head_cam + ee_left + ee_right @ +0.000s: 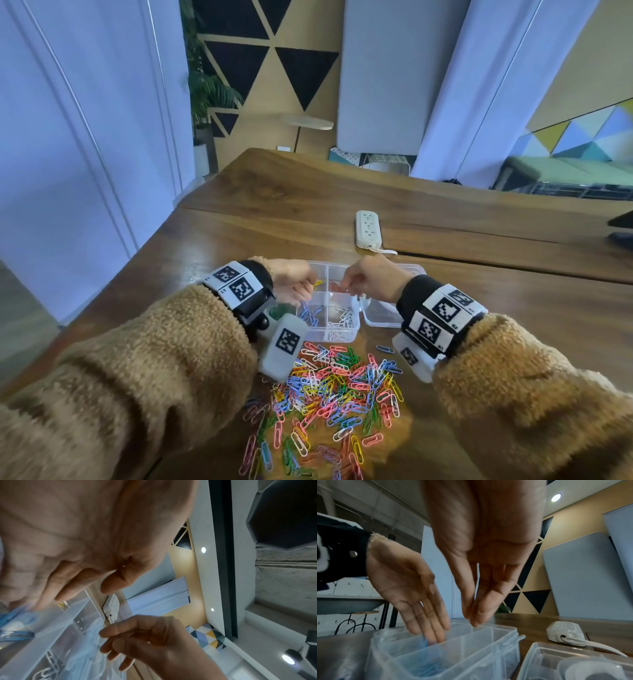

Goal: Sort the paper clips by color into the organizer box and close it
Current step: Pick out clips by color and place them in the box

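Observation:
A clear organizer box (356, 327) stands open, with blue clips (310, 315), white clips (342, 318), red clips (334, 287) and a yellow clip (318, 283) in separate compartments. My left hand (303, 295) reaches into the blue compartment; in the right wrist view its fingers (435, 631) are straight, thumb held apart, and a blue clip (423, 644) lies just under the tips. My right hand (346, 286) hovers over the red compartment with thumb and fingertips (476, 615) drawn close together; no clip shows between them. The mixed pile of clips (335, 387) lies in front of the box.
The box's clear lid (380, 317) lies open to the right. A white power strip (368, 229) with its cord sits behind the box. One stray blue clip (385, 349) rests right of the pile. The wooden table (496, 308) ends at the left and far side.

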